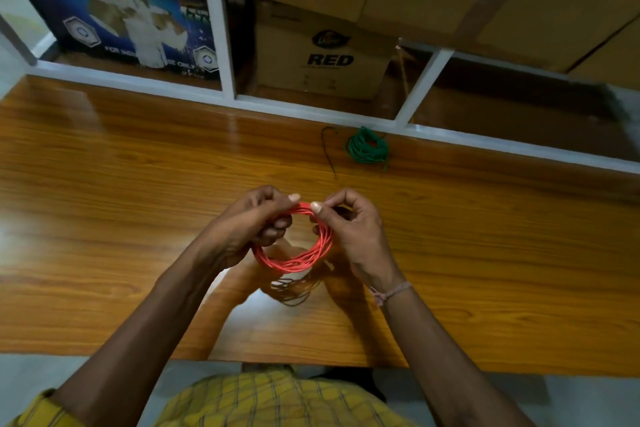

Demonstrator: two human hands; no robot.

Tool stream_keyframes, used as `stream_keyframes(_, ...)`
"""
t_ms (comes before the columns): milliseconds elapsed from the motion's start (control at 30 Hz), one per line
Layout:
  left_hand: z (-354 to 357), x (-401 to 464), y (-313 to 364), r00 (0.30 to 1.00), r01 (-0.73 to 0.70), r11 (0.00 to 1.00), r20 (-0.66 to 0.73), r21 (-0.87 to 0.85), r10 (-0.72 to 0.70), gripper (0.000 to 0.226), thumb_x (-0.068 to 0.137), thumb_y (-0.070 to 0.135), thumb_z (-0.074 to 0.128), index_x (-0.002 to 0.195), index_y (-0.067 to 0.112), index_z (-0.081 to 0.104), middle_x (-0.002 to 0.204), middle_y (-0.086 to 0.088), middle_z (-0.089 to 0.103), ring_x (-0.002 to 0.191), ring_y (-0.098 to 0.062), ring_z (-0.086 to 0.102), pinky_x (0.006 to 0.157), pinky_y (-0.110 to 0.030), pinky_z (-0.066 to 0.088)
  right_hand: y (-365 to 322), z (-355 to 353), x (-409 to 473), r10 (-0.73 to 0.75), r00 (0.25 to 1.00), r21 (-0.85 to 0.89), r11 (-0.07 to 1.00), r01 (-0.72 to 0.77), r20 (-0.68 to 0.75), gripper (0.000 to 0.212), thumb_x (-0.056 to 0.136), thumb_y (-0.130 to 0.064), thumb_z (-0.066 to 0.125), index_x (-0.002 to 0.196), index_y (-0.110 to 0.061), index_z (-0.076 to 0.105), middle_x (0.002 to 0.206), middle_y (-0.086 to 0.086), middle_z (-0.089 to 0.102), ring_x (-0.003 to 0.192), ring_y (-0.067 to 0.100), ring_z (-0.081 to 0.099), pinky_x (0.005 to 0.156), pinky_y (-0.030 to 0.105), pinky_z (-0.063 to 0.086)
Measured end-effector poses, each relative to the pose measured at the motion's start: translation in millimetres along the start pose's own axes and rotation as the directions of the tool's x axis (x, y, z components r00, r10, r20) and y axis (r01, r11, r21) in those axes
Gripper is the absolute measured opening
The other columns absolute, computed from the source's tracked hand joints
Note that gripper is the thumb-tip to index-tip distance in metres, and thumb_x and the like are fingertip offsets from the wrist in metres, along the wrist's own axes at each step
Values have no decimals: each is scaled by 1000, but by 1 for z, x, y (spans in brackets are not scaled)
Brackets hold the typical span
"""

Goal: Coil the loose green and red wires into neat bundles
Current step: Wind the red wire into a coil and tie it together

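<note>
Both hands — left hand [258,225], right hand [349,229] — grip the coiled red wire [298,258].

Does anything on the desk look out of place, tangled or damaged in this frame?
Nothing looks damaged. The green wire bundle lies coiled near the desk's far edge, one short tail sticking out. A thin dark strand lies loose beside it, uncoiled. The red wire coil is held above the desk by the left hand and right hand.

We read "RED" on the brown carton [322,55] behind the table's far edge; the blue box [117,10] showed "ADHESIVE TAPE".
</note>
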State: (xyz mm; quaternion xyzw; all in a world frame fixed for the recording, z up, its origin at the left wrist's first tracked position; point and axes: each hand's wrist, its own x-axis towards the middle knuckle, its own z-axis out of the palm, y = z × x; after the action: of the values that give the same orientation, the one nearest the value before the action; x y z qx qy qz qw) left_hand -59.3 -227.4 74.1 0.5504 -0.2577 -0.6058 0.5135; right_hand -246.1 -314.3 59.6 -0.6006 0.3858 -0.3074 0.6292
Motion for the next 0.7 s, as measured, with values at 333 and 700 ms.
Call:
stream_keyframes(333,3,27,0,997,-51,999,-67,-12,50,8,105,11,63,104,10,55,65,-5,50,45,-7,32,41,-18,22,12,-12,43,132,991,59,989,-133,16,15,90,-22,84,83,-17,72,90,23,74,82,32,73,77,43,60)
stream_keyframes(700,-21,36,-8,978,-15,988,-207,-157,-18,22,104,6,61,87,15,52,63,-3,46,44,-6,31,38,-16,20,62,-10,183,-151,947,-676,732,-86,-285,20,94,-36,76,107,-21,72,113,2,70,100,15,67,84,31,57)
